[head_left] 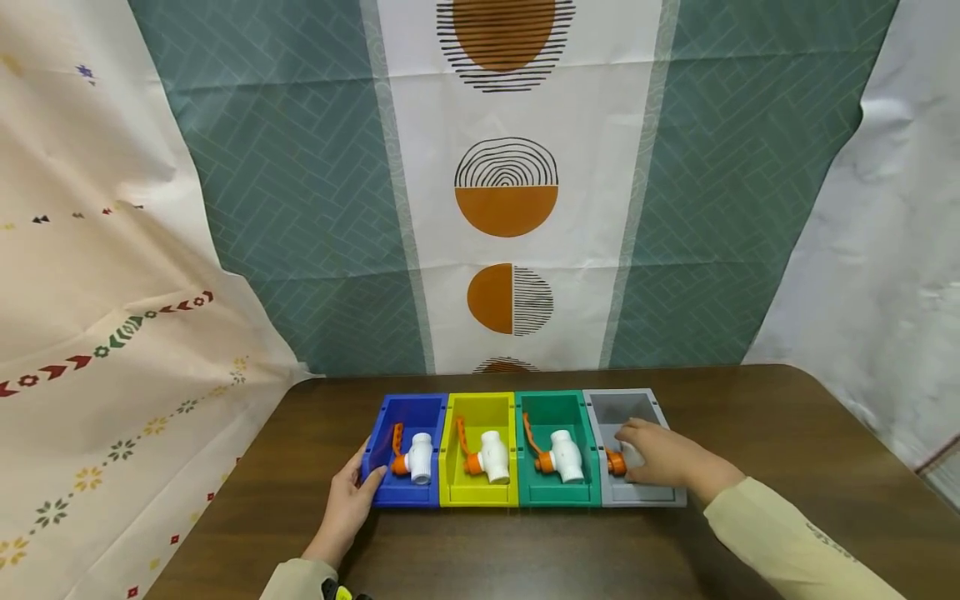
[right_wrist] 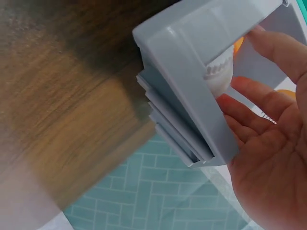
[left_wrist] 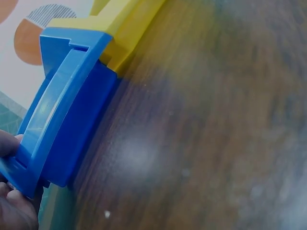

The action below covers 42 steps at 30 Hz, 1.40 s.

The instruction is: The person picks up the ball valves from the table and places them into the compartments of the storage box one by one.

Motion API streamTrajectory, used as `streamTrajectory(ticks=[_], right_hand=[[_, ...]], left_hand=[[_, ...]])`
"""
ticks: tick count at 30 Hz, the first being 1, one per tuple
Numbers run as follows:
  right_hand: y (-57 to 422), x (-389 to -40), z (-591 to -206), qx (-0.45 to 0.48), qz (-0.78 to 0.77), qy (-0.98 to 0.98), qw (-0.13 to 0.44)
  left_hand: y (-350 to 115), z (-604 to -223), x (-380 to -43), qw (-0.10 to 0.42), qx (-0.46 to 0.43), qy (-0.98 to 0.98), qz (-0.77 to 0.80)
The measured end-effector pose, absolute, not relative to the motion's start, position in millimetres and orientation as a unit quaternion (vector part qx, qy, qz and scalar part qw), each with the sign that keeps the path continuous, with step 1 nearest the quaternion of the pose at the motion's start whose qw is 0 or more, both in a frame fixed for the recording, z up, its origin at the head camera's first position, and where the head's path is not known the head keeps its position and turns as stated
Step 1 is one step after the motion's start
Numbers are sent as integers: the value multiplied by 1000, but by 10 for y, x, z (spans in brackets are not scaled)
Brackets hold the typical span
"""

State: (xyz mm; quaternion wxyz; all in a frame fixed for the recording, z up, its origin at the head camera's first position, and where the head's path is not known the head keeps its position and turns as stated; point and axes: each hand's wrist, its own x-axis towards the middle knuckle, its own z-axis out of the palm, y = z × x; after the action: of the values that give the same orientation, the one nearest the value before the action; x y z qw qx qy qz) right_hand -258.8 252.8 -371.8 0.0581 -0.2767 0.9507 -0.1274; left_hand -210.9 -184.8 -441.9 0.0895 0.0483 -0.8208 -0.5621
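My left hand (head_left: 351, 500) grips the front left corner of a blue bin (head_left: 405, 497), thumb over the rim and fingers along the outer side. My right hand (head_left: 663, 457) reaches into a grey bin (head_left: 643, 497) at the row's right end. Its fingers and thumb curl round a white ball valve with an orange nut (head_left: 616, 463), largely covered by the hand. In the right wrist view, fingertips meet the valve's white body (right_wrist: 221, 79). White ball valves with orange handles lie in the blue bin (head_left: 420, 458), the yellow bin (head_left: 493, 457) and the green bin (head_left: 566, 457).
Between the blue and grey bins sit the yellow bin (head_left: 478, 498) and the green bin (head_left: 558, 497), joined side by side. All stand on a dark wooden table (head_left: 480, 554). Behind it hangs a patterned cloth (head_left: 315, 208), with lighter cloths at both sides.
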Motion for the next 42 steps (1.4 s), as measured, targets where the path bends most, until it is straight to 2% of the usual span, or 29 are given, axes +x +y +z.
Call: streamTrajectory(ticks=[26, 36, 42], right_hand=[[2554, -2386, -3706, -250, -132, 959, 0], [2604, -2346, -3701, -265, -151, 951, -50], [2647, -2332, -3709, -267, -156, 949, -61]], left_hand=[[-1925, -4339, -2084, 65, 57, -842, -533], [-1879, -4298, -2065, 117, 98, -845, -512], [-1830, -4262, -2065, 163, 78, -843, -506]])
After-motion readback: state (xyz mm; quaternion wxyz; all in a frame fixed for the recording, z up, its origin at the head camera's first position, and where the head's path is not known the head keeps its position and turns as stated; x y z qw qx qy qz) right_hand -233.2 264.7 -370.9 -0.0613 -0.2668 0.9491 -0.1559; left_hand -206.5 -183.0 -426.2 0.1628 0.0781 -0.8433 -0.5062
